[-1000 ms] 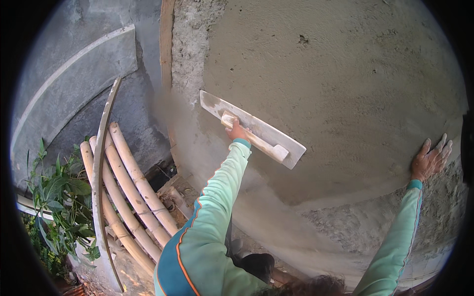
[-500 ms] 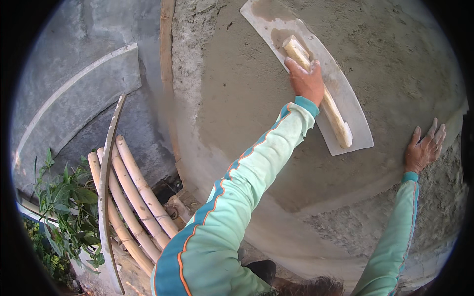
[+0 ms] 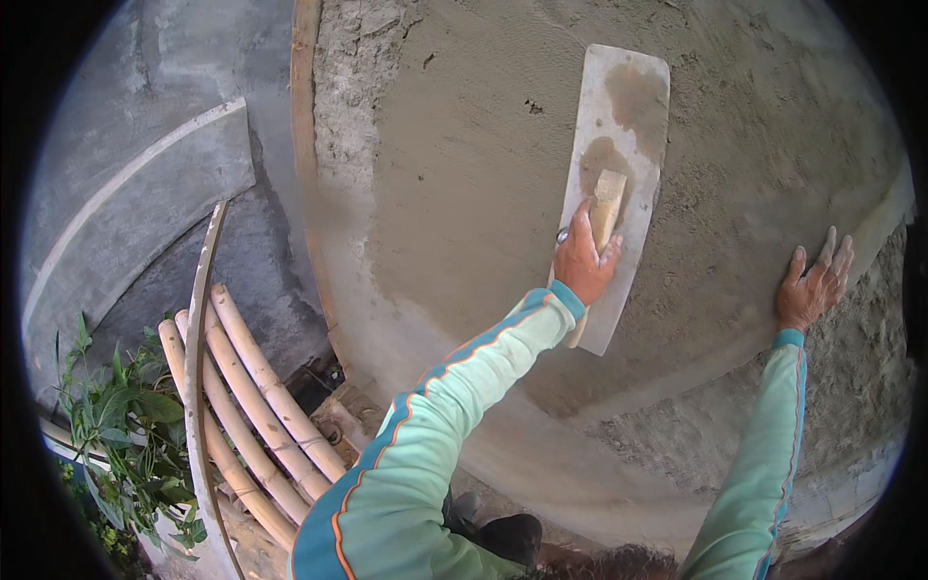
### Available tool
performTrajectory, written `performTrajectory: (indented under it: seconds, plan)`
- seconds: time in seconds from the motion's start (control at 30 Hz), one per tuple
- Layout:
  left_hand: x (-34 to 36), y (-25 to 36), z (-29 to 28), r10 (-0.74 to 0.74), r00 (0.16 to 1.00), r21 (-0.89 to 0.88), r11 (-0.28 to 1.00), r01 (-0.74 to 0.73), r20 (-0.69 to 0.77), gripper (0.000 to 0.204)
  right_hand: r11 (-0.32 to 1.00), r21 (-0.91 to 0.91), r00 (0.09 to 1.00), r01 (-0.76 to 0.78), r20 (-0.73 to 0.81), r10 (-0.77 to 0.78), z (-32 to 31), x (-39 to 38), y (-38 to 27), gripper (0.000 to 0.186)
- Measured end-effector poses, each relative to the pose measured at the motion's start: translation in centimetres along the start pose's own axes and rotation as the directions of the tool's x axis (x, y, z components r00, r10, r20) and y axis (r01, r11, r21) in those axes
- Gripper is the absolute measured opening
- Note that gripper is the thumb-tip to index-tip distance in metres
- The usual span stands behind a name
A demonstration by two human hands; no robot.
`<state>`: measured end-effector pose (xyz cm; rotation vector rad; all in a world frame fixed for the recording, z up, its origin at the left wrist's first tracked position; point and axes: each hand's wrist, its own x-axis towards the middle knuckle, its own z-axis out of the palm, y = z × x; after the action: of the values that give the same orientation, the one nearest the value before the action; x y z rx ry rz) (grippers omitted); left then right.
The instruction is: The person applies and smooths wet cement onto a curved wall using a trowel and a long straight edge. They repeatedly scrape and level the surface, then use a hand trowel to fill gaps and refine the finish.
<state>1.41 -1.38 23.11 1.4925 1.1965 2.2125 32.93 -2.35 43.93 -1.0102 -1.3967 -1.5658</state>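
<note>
My left hand (image 3: 584, 259) is wrapped round the light wooden handle (image 3: 608, 198) of a long plastering float (image 3: 597, 130). The float's pale flat blade, with wet brown patches at its upper end, lies against the grey-brown plaster (image 3: 464, 184) on the wall. It stands nearly upright, its top leaning slightly right. Farther right, my right hand (image 3: 812, 290) rests on the plastered surface with its fingers spread and nothing in it. Dusty residue coats its fingertips. The handle's lower part is mostly hidden behind my left hand and sleeve.
Left of the plaster runs a vertical wooden strip (image 3: 305, 126). Several bamboo poles (image 3: 261, 387) lean at the lower left behind a thin upright board (image 3: 198, 387), near leafy plants (image 3: 130, 406). A rough unplastered patch (image 3: 696, 430) shows at the lower right.
The float has turned from leaning left to nearly upright, and its lower end has swung left. My left hand has moved down and slightly left with it. My right hand stays on the wall.
</note>
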Motion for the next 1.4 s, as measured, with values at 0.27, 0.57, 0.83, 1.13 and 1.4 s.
performTrajectory:
  seconds: [0.27,0.57,0.83,1.13,1.4]
  plan:
    - [15.3,-11.9,-15.8,-0.099,0.923,0.11,0.983,0.15,-0.372,0.07,1.0,-0.009,1.0,-0.001,-0.019,0.001,-0.2,0.3,-1.0,0.065]
    - [-4.6,-20.9,-10.9,-0.77,0.493,-0.621,0.627,0.47,-0.404,0.089,0.998,-0.02,0.995,0.065,-0.074,-0.067,0.5,0.3,-0.6,0.063]
    - [4.8,-6.2,-5.5,-0.296,0.887,-0.228,0.947,0.225,-0.355,0.069,0.993,-0.022,0.99,0.117,-0.077,-0.119,0.3,0.4,0.7,0.061]
    - [-0.4,-26.6,-17.2,-0.773,0.424,-0.651,0.629,0.424,-0.471,0.088,0.996,-0.023,0.99,0.088,-0.11,-0.09,2.2,-0.6,1.2,0.059]
    - [-6.8,-14.8,-7.1,-0.674,0.689,-0.298,0.738,0.606,-0.268,0.084,0.992,-0.079,0.991,0.099,-0.081,-0.106,2.9,-1.7,5.0,0.059]
